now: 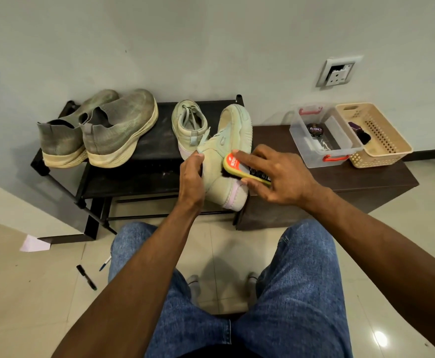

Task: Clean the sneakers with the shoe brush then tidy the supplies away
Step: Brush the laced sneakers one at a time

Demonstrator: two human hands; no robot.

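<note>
On the left of the black rack (157, 140) stood 2 grey sneakers (100, 130), dusty and, by the look of them, not yet brushed. Beside them a pale green sneaker (188, 125) sat upright on the same shelf. Its mate, the held sneaker (226, 161), was tilted on its side in front of the rack, the left hand (191, 177) gripping it with fingers curled round the collar. The brushing step seemed to be in hand: the right hand (278, 174) pressed the brush (244, 169) bristles-down against the upper, its fingers (247, 156) spread over the brush's back and its thumb hooked under the near edge. Farther right, on the dark tabletop (366, 177), an open clear box (324, 140) held a polish tin (316, 130), touching a beige basket (376, 135). The next move probably called for firm strokes toward the toe, then turning the sneaker for its other side.
</note>
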